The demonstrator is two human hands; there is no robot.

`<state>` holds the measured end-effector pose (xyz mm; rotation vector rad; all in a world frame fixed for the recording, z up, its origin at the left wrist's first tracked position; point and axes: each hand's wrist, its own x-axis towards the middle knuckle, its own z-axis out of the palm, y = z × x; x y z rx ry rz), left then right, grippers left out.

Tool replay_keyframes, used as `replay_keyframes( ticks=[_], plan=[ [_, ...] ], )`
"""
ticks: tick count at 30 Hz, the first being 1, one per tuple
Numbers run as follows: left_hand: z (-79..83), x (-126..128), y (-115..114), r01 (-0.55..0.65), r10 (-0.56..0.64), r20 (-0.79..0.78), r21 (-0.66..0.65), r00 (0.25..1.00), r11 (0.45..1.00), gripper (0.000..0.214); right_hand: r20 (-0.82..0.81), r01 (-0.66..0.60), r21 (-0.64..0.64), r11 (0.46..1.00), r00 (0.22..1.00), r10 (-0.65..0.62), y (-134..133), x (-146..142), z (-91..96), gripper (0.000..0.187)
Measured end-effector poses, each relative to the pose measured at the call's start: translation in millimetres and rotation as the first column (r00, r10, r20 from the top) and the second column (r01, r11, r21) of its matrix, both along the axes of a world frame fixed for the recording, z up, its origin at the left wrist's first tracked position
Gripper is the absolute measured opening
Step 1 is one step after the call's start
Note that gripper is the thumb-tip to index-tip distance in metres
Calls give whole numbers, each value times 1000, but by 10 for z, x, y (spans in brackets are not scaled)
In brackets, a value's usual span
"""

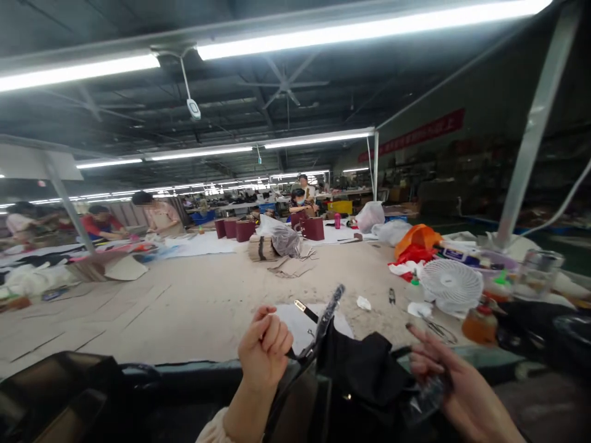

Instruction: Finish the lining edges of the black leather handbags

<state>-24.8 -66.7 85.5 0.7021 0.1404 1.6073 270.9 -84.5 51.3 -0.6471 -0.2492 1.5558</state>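
A black bag [355, 369] lies in front of me at the table's near edge. One of its handles, wrapped in clear plastic [330, 311], stands up, and a black tag [305, 310] with a metal end sticks out beside it. My left hand [265, 347] is closed in a fist left of that handle; anything inside its fingers is hidden. On the bag's right side, my right hand [443, 372] has its index finger stretched out. Its other fingers curl around a plastic-wrapped handle [427, 397], partly blurred.
A white round fan [451, 283], a glass mug [538, 274], a jar of amber liquid [480, 326] and small snips [392, 296] sit at right. Maroon boxes [244, 231] and a banded cardboard stack [262, 248] stand farther back. Several people work at tables beyond.
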Motion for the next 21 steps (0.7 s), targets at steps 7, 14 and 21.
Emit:
replay_keyframes(
  ticks=[7, 14, 21],
  plan=[
    [-653, 136, -202, 365, -430, 17, -558, 903, 745, 50, 396, -232, 354, 906, 915, 79, -272, -175, 813, 32],
    [-756, 264, -398, 358, -510, -174, -528, 842, 770, 58, 636, -247, 391, 887, 769, -67, -310, -82, 872, 29],
    [27, 279, -460, 387, -418, -68, -266, 906, 883, 30, 644, 81, 434, 897, 669, -372, -547, 649, 837, 17]
  ],
)
